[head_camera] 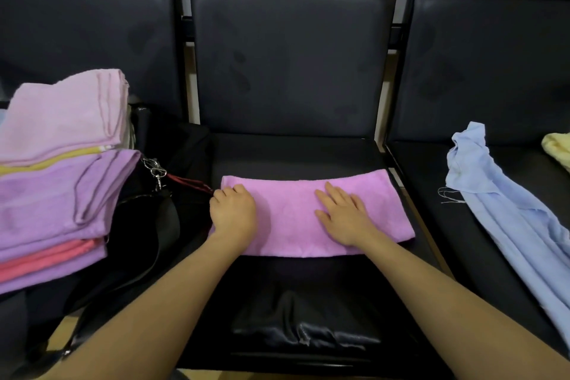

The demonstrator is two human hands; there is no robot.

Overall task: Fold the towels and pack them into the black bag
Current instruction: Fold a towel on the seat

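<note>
A row of dark padded seats (290,55) fills the view, seen from above by a person looking down at their own two bare forearms. The middle seat (293,151) is straight ahead, with one seat on either side.

On the left seat sits a tall stack of folded towels (58,170), the biggest soft mass in view: pale pink on top, a thin yellow layer under it, then lilac, a coral-pink one, and more lilac at the bottom. The stack leans against and partly covers a black bag (145,225), which slumps between the left and middle seats. How far the bag is open cannot be made out, since its dark fabric blends into the dark seat. A black strap (160,244) curves down from it, and a small silver clip (155,171) with a dark red cord (188,183) lies at its top edge.

On the right seat a light blue towel (505,213) lies unfolded and crumpled, trailing toward the front edge, with loose threads at its left side. A corner of a pale yellow towel (558,148) shows at the far right edge.

On the middle seat a pink towel (296,213) lies folded into a long flat band running left to right.

The left hand (234,213) rests at the band's left end, its fingers curled over that edge, gripping it. The right hand (342,213) lies flat on the right half of the band, palm down, fingers straight and slightly spread, pressing the cloth.
</note>
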